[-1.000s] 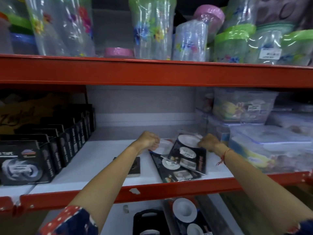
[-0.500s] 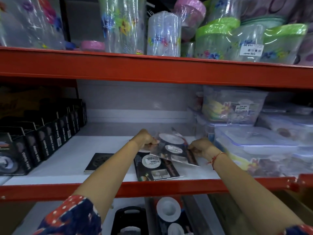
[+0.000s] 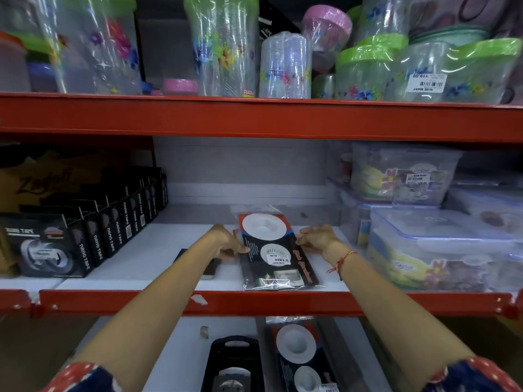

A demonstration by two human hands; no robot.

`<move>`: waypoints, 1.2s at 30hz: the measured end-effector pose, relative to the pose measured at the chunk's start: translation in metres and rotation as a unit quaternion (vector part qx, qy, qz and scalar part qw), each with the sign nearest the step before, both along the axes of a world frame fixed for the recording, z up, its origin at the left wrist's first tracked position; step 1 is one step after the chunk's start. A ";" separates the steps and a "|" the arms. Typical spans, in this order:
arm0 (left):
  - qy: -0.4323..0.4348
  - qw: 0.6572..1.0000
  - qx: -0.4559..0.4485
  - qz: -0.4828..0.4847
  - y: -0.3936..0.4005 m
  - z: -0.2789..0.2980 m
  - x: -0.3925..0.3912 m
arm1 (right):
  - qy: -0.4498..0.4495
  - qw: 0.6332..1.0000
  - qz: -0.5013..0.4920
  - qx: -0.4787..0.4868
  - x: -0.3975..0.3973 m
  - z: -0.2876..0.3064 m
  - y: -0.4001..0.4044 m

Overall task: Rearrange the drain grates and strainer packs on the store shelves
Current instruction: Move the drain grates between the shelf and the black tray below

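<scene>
Lying flat on white middle shelf (image 3: 147, 267): strainer pack (image 3: 273, 250), left hand (image 3: 227, 244) and right hand (image 3: 318, 240) pinching opposite edges; drain grate (image 3: 210, 268), apparently, partly hidden under left wrist.

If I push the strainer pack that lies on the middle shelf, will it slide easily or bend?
The strainer pack lies flat in a glossy, crinkled plastic sleeve on the smooth white shelf, so it would probably slide easily. It looks thin and flat, so likely light and somewhat bendable. The left hand and right hand hold its two long edges, perhaps for that reason.
</scene>
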State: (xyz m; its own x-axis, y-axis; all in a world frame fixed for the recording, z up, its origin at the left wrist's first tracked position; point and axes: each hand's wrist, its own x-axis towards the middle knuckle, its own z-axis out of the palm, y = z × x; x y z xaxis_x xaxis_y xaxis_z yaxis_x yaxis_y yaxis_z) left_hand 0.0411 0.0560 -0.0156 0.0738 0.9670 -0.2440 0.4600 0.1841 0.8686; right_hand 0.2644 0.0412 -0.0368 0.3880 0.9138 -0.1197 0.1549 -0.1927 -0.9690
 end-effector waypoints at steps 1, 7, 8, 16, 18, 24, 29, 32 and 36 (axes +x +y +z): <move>-0.004 1.000 0.000 0.003 -0.001 0.000 0.003 | -0.021 1.000 -0.002 -0.010 0.002 -0.001 0.000; -0.023 0.999 0.006 0.024 0.005 -0.004 0.015 | 0.006 0.998 0.021 -0.065 0.006 -0.001 -0.014; -0.033 0.999 0.011 0.030 0.008 -0.006 0.018 | 0.011 0.998 0.018 -0.065 0.009 0.000 -0.016; -0.107 0.993 0.044 -0.006 0.018 -0.018 0.052 | 0.010 0.999 -0.024 -0.032 0.037 -0.001 -0.016; -0.103 0.993 0.053 -0.008 0.021 -0.024 0.055 | -0.006 0.999 -0.032 -0.032 0.041 -0.005 -0.016; -0.033 0.990 0.134 -0.026 0.017 -0.032 0.035 | -0.151 0.985 -0.081 -0.009 0.026 -0.004 -0.019; 0.109 0.951 0.289 -0.023 -0.011 -0.036 -0.016 | -0.302 0.943 -0.068 0.119 -0.014 0.006 -0.025; 0.199 0.898 0.392 -0.033 -0.026 -0.047 -0.060 | -0.304 0.938 0.037 0.165 -0.046 0.005 -0.027; 0.271 0.853 0.446 -0.010 -0.038 -0.064 -0.115 | -0.335 0.910 0.189 0.158 -0.091 -0.002 -0.029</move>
